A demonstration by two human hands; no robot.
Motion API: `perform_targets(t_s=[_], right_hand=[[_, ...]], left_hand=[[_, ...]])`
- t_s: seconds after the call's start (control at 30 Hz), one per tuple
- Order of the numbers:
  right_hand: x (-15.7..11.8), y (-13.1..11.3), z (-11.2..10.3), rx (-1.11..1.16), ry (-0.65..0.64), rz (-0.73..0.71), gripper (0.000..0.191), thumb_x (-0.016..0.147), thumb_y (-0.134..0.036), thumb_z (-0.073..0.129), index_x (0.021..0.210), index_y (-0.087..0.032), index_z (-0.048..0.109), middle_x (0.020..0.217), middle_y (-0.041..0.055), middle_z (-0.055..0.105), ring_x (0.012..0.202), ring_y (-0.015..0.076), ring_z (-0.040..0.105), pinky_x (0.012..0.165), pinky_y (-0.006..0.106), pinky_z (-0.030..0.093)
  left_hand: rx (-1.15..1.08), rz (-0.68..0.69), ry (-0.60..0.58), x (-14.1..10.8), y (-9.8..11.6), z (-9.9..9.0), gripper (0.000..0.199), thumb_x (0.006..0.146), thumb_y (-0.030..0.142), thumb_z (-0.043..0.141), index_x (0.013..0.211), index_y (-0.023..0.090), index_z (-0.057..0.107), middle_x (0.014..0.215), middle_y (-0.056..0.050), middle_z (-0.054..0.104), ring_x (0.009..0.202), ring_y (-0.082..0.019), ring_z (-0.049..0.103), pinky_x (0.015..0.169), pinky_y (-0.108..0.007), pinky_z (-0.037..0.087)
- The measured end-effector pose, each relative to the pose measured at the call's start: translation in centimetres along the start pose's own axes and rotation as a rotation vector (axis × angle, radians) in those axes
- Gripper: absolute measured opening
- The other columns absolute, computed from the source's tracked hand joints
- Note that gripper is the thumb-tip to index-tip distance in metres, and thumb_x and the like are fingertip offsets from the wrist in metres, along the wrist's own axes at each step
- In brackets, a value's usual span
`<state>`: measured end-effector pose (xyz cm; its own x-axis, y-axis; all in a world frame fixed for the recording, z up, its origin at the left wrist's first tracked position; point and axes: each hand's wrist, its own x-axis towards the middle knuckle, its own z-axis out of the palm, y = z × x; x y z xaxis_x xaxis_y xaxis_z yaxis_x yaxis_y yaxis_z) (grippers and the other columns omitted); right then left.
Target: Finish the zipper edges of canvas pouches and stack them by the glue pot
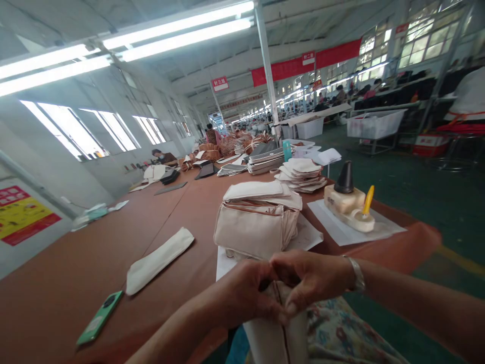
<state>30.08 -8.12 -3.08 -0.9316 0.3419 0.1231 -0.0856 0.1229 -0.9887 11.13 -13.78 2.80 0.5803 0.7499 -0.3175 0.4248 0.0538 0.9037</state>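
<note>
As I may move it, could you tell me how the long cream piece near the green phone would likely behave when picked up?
The cream piece looks thin, so probably light and somewhat floppy. Lying flat on the table, it seems unlikely to roll or tip.

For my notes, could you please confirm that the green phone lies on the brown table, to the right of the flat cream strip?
Not quite: the head view shows the green phone to the left of the flat cream strip, though it does lie on the brown table.

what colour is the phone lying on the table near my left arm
Green; it shows best in the head view.
</note>
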Motion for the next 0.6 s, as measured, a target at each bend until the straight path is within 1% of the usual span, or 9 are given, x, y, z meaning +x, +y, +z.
perform_targets(t_s=[0.07, 0.1, 0.17, 0.23, 0.3, 0.4, 0.5, 0.6], right_hand=[[-0.5, 1.5, 0.0, 0.033, 0.047, 0.039, 0.052, 0.065, -0.041, 0.086, 0.098, -0.013, 0.058, 0.069, -0.0063, 0.046, 0.059, 0.0079, 0.038, 0.048, 0.017, 0.029], [-0.8, 2.1, 0.0, 0.044, 0.077, 0.04, 0.046, 0.068, -0.041, 0.085, 0.093, -0.013, 0.057, 0.068, -0.0063, 0.045, 0.059, 0.0077, 0.037, 0.048, 0.017, 0.028], [-1.3, 2.7, 0.1, 0.031, 0.122, 0.009, 0.035, 0.079, -0.04, 0.076, 0.085, -0.012, 0.057, 0.069, -0.0048, 0.046, 0.061, 0.0082, 0.037, 0.052, 0.019, 0.029], [-1.5, 2.4, 0.3, 0.019, 0.15, -0.023, 0.03, 0.086, -0.038, 0.069, 0.082, -0.011, 0.058, 0.071, -0.003, 0.048, 0.065, 0.0091, 0.038, 0.057, 0.021, 0.031], [-1.5, 1.7, 0.4, 0.033, 0.165, -0.031, 0.027, 0.088, -0.037, 0.066, 0.083, -0.011, 0.059, 0.074, -0.0018, 0.049, 0.068, 0.0101, 0.039, 0.06, 0.022, 0.032], [-1.4, 1.5, 0.4, 0.035, 0.197, 0.012, 0.026, 0.09, -0.035, 0.063, 0.083, -0.011, 0.06, 0.075, -0.0014, 0.048, 0.069, 0.0106, 0.039, 0.06, 0.022, 0.031], [-1.4, 2.5, 0.3, 0.04, 0.246, 0.056, 0.025, 0.091, -0.036, 0.059, 0.085, -0.011, 0.06, 0.074, -0.0018, 0.047, 0.068, 0.0105, 0.038, 0.058, 0.021, 0.029], [-1.3, 3.5, 0.1, 0.074, 0.305, 0.072, 0.026, 0.092, -0.038, 0.056, 0.087, -0.012, 0.059, 0.073, -0.0022, 0.047, 0.065, 0.0101, 0.036, 0.055, 0.021, 0.027]], left_hand=[[-0.097, -0.062, -0.016, -0.1, -1.2, 0.0, 0.039, 0.06, 0.037, 0.085, 0.085, 0.014, 0.067, 0.079, 0.002, 0.06, 0.07, -0.013, 0.048, 0.059, -0.021, 0.035], [-0.13, -0.098, 0.011, -0.1, -1.8, -0.1, 0.04, 0.057, 0.036, 0.087, 0.082, 0.014, 0.065, 0.074, 0.003, 0.057, 0.066, -0.012, 0.045, 0.055, -0.021, 0.032], [-0.173, -0.135, 0.102, -0.1, -2.7, -0.2, 0.042, 0.054, 0.034, 0.089, 0.077, 0.014, 0.06, 0.066, 0.005, 0.05, 0.06, -0.01, 0.038, 0.051, -0.021, 0.025], [-0.179, -0.129, 0.171, -0.1, -3.0, -0.3, 0.039, 0.058, 0.037, 0.086, 0.075, 0.014, 0.059, 0.064, 0.006, 0.047, 0.059, -0.009, 0.035, 0.051, -0.022, 0.023], [-0.149, -0.122, 0.205, 0.1, -2.9, -0.5, 0.036, 0.064, 0.04, 0.082, 0.074, 0.013, 0.061, 0.063, 0.005, 0.046, 0.059, -0.009, 0.034, 0.052, -0.022, 0.023], [-0.154, -0.125, 0.206, 0.5, -2.7, -0.8, 0.032, 0.067, 0.039, 0.08, 0.073, 0.012, 0.063, 0.062, 0.004, 0.048, 0.059, -0.009, 0.035, 0.053, -0.023, 0.024], [-0.273, -0.146, 0.176, 0.8, -2.9, -1.1, 0.032, 0.066, 0.037, 0.08, 0.073, 0.01, 0.066, 0.062, 0.002, 0.053, 0.057, -0.009, 0.039, 0.054, -0.023, 0.026], [-0.37, -0.162, 0.157, 1.2, -3.2, -1.4, 0.029, 0.065, 0.033, 0.08, 0.075, 0.009, 0.069, 0.066, -0.002, 0.06, 0.058, -0.011, 0.047, 0.057, -0.024, 0.032]])
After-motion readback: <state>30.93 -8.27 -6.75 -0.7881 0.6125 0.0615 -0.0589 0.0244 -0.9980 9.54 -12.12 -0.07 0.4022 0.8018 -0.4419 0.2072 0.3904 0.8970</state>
